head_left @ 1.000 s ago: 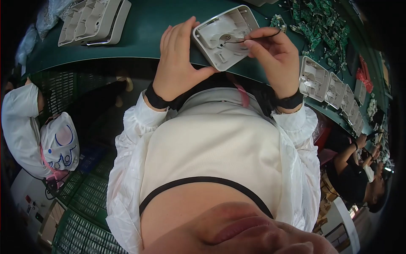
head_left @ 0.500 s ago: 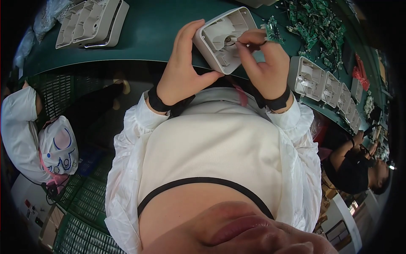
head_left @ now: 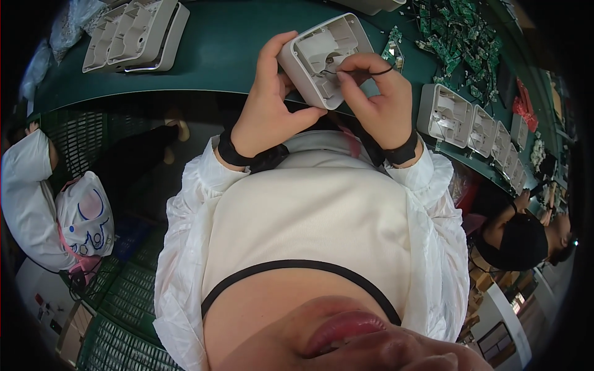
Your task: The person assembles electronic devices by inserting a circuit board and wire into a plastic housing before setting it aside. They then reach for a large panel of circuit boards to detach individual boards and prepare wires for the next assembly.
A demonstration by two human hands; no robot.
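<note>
My left hand (head_left: 265, 114) grips a pale grey plastic housing (head_left: 302, 73) by its left side, fingers behind the far corner and thumb along the near edge. The housing is tilted above the table's near edge, its open, compartmented inside facing up. Inside it, the thumb and forefinger of my right hand (head_left: 383, 105) pinch a thin black wire (head_left: 383, 72). The wire loops out over that forefinger toward a small green circuit board (head_left: 393, 51) just beyond the hand. Whether the wire's tip sits in a hole of the housing is hidden by my fingertips.
Stacked grey housings (head_left: 142, 37) lie at the far left of the green table (head_left: 229, 49). A heap of green circuit boards (head_left: 461, 46) spreads at the far right. Several housings (head_left: 448, 114) line the right edge. People sit on both sides; green crates (head_left: 133, 290) stand lower left.
My right hand has shifted slightly left and nearer, with the wire now showing as a loop over the forefinger. The circuit board sits a little lower, and the housing has moved slightly left.
</note>
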